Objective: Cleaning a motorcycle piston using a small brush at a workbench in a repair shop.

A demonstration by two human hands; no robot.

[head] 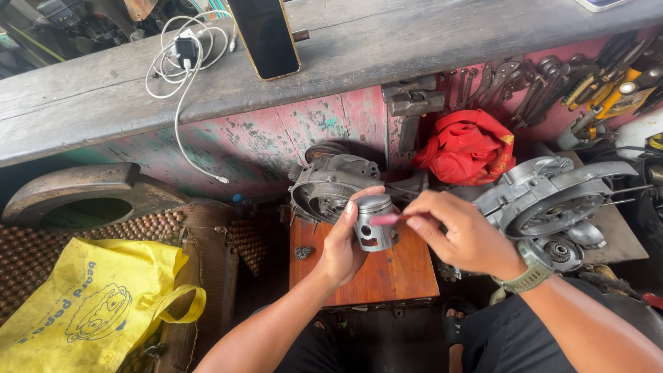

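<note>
Cleaning of a metal piston (375, 222) is in hand: the left hand (343, 243) is closed around it above the small wooden table (394, 276), while the right hand (461, 233) pinches a thin pink-handled tool (388, 219) against its crown. Judging by this, the next move calls for a steady grip and short, light strokes along the ring grooves.

We've got a small orange wooden stool (387, 276) sitting in the middle of everything. Just behind it sits a dark engine casing (324, 185), and off to its right a lighter grey engine casing (552, 200). A crumpled red rag (467, 146) lies behind the stool to the right, next to a hammer (413, 103) leaning on the peeling red wall. Well left of the stool there's a yellow plastic bag (90, 304). Up on the wooden ledge (414, 41) behind the stool, we see a white charger cable (181, 62) and a dark phone (264, 36). Wrenches (525, 83) hang further right.
</note>
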